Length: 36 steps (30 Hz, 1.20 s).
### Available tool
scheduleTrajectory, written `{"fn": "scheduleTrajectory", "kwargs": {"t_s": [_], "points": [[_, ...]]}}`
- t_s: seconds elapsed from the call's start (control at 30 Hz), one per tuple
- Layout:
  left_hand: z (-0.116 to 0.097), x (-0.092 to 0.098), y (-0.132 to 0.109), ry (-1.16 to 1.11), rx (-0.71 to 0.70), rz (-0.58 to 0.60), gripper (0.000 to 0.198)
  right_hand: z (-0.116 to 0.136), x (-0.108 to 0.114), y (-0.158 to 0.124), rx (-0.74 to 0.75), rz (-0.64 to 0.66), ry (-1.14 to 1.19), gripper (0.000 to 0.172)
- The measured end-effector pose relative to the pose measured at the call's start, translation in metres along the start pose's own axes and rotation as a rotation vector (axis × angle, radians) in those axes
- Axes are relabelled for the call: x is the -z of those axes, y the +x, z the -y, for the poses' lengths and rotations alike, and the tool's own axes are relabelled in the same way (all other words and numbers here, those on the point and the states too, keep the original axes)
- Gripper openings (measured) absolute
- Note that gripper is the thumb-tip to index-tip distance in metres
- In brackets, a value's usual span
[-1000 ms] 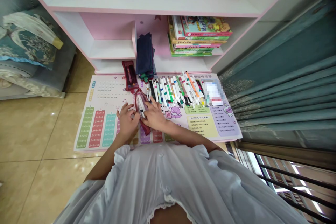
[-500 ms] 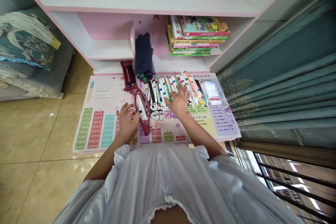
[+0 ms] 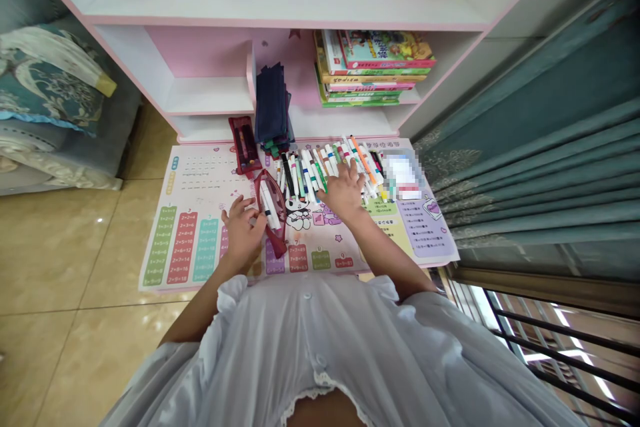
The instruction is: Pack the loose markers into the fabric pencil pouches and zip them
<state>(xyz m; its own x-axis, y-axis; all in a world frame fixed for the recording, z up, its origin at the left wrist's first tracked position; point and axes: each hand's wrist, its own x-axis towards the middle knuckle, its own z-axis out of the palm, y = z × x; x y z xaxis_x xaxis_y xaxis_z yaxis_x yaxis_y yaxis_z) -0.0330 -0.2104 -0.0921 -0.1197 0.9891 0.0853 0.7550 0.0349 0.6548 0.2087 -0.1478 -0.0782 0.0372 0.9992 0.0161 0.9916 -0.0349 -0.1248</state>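
Note:
A dark red pencil case (image 3: 273, 208) lies open on the printed desk mat (image 3: 200, 227), with a few white markers inside it. My left hand (image 3: 242, 232) rests on the case's left edge, fingers curled against it. My right hand (image 3: 344, 191) reaches over the row of coloured markers (image 3: 320, 170) at the far side of the mat. Its fingers lie down on the markers; whether they grip one is hidden.
A second red pencil case (image 3: 245, 144) and a stack of dark blue cases (image 3: 273, 103) stand at the back. Books (image 3: 373, 67) are piled on the pink shelf. A teal curtain (image 3: 540, 167) hangs at right, bedding (image 3: 45, 100) at left.
My right hand left the open pencil case and moved right and away to the row of markers. My left hand stayed on the case.

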Motion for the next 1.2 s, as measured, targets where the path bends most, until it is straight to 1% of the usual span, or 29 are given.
{"fn": "scheduleTrajectory", "kwargs": {"t_s": [0.13, 0.27, 0.47, 0.63, 0.8, 0.9, 1.07, 1.2], "points": [[0.0019, -0.0003, 0.0003, -0.001, -0.005, -0.007, 0.024, 0.005, 0.0021, 0.0039, 0.01, 0.026, -0.051, 0.024], [0.0036, -0.0011, -0.0001, -0.002, -0.006, -0.009, 0.024, 0.0062, 0.0037, 0.0049, 0.014, 0.042, -0.055, 0.023], [0.0013, -0.001, 0.0003, 0.001, -0.007, -0.006, 0.024, 0.0057, 0.0036, 0.0027, 0.012, 0.109, -0.045, 0.029], [0.0006, -0.0022, 0.0008, 0.002, -0.007, -0.01, 0.023, 0.0078, 0.0021, 0.0032, 0.05, 0.094, -0.116, 0.023], [0.0022, -0.0029, 0.0004, -0.003, -0.005, -0.007, 0.023, 0.0068, -0.0029, 0.0054, 0.053, 0.077, -0.103, 0.028], [0.0027, -0.0024, 0.0, -0.006, 0.008, -0.007, 0.023, 0.0075, -0.0009, 0.0031, 0.044, 0.086, -0.1, 0.025], [0.0031, -0.002, -0.0001, -0.01, -0.007, -0.009, 0.023, 0.0108, 0.0049, -0.0015, 0.021, 0.162, -0.14, 0.022], [0.0017, -0.0013, 0.0006, -0.004, 0.006, 0.0, 0.022, 0.0105, 0.0046, -0.0009, 0.016, 0.162, -0.133, 0.018]]}}
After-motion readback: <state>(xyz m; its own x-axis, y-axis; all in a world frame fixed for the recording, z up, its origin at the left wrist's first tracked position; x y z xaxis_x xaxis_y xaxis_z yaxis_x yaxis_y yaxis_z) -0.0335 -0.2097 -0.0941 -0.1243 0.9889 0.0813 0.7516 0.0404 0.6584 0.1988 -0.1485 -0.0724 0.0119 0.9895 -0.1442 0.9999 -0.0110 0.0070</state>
